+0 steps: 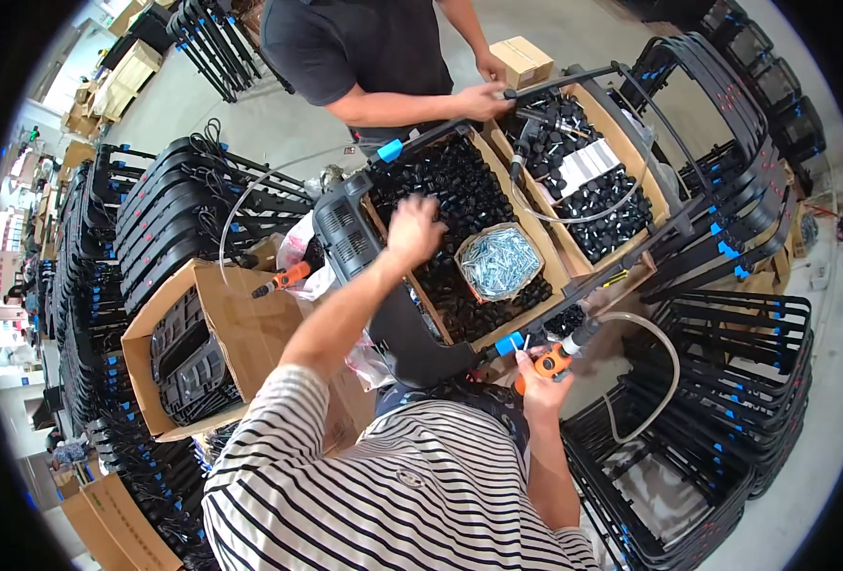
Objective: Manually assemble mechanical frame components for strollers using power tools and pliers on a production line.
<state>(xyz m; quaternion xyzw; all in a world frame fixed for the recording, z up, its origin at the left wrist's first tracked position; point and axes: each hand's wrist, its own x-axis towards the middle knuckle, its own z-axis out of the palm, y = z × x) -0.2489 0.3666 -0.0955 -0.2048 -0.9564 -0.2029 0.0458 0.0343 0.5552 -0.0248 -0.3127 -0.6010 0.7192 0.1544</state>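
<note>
Head view. Left hand palm down at the black parts in a cardboard box, with fingers loosely spread; cannot tell whether pinching a part. To the right of this hand and slightly nearer the wearer, in the same box, a heap of silver screws. Just left of the hand, a black vented housing; lower left, beyond the forearm, a second orange tool; farther out, an open carton of black pieces.

Right hand closed around an orange tool, with slim pale pieces at the fingers, too small to identify. Right of this hand, a looping clear hose. Beyond it, farther from the wearer, black knobs and a white pack in a second cardboard box. Ahead of both hands, a co-worker's hand at a black frame bar.
</note>
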